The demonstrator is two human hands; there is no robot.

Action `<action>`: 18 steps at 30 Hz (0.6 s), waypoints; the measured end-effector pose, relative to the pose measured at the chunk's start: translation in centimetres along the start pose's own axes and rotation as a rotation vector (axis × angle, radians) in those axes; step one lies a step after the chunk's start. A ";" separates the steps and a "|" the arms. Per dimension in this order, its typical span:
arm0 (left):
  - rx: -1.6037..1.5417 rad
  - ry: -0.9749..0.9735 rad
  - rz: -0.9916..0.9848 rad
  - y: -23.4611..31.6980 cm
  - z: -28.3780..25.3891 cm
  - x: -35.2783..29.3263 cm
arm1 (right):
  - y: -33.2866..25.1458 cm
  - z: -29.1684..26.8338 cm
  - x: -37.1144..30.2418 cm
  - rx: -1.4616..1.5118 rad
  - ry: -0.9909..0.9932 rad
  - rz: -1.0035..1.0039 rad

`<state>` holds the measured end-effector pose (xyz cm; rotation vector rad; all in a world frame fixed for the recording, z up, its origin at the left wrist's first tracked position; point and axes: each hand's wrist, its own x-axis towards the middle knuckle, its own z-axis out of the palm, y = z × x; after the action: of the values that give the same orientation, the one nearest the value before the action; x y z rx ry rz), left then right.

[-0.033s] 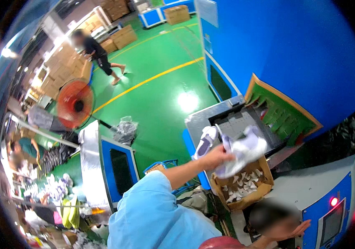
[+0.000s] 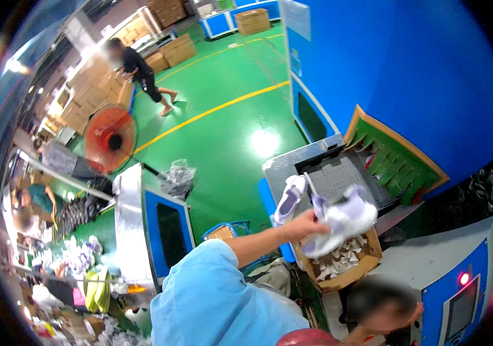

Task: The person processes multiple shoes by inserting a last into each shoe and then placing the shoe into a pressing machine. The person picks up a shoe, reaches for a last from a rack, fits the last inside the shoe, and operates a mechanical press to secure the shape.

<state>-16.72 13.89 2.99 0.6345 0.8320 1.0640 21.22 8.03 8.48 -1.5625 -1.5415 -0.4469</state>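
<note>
White-and-lavender footwear (image 2: 344, 224) dipped slightly over far edge of carton (image 2: 353, 277); left hand (image 2: 306, 226) gripped it, handling seemingly unfinished. Right hand unseen.

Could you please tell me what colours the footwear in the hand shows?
The footwear is white with pale lilac parts, best seen in the head view.

Pieces (image 2: 340, 264) lie in the carton (image 2: 352, 278) beneath the held shoe (image 2: 347, 222).

Bright. Glare blob on green floor (image 2: 229, 144) left of blue panel (image 2: 408, 86); below panel, white shoe (image 2: 347, 222) washed out, blurry, red lamp (image 2: 464, 279) glowing. Fisheye bend, black corners.
</note>
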 end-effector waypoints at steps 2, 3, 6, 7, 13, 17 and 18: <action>-0.013 -0.211 0.031 -2.7 4.1 -3.6 | -5.4 0.3 -3.7 0.511 -0.149 0.019; -0.043 -0.234 0.089 -3.5 6.8 -6.9 | -7.5 -0.1 -5.0 0.128 -0.284 -0.116; 0.065 -0.508 0.177 -5.7 11.3 -10.5 | -6.6 -3.9 -5.9 0.573 -0.392 0.218; 0.017 -0.580 0.101 -6.6 12.3 -11.7 | -5.7 -5.8 -6.0 0.677 -0.425 0.323; 0.758 -0.558 -0.009 -10.0 15.1 -14.7 | -3.3 -11.5 -8.5 0.932 -0.529 0.562; 0.984 -0.721 0.060 -14.9 15.7 -15.8 | -5.8 -11.3 -12.6 0.962 -0.624 0.576; 0.817 -0.610 -0.079 -16.8 16.6 -16.8 | -5.3 -11.5 -13.0 0.992 -0.630 0.651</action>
<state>1.27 -8.84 3.45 1.5086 0.7154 0.3670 17.68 -9.65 6.61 -1.2811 -1.2197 1.1084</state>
